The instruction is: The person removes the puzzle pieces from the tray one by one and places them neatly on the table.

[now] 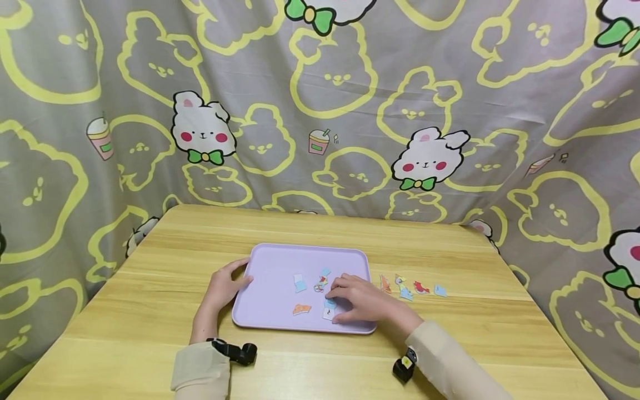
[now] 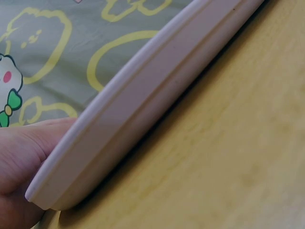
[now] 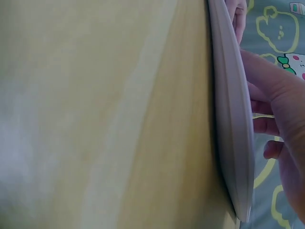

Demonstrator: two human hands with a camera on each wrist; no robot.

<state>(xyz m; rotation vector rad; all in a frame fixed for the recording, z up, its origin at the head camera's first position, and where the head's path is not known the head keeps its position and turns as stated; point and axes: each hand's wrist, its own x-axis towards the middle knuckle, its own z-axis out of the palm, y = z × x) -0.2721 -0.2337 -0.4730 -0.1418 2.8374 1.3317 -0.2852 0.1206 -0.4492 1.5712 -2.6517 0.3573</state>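
A lilac tray (image 1: 280, 314) lies on the table, its near side wall (image 2: 114, 105) filling much of the left wrist view. My left hand (image 1: 223, 286) holds the tray's left edge, thumb over the rim. Over the right part of the tray, my right hand (image 1: 357, 300) has its fingertips and thumb down at a blue-and-white puzzle piece (image 1: 328, 314), partly covering it. In the right wrist view the tray wall hides what these fingers (image 3: 267, 125) touch. Also on the tray are a white-and-blue piece (image 1: 299, 283), a colourful joined-looking strip (image 1: 322, 280) and an orange piece (image 1: 301, 309).
Right of the tray, several pieces lie on the wooden table (image 1: 475, 333): an orange one (image 1: 385, 284), a yellow-and-blue one (image 1: 404, 289), a red one (image 1: 421, 287) and a blue one (image 1: 440, 290). A patterned curtain (image 1: 350, 128) hangs round the table's back and sides.
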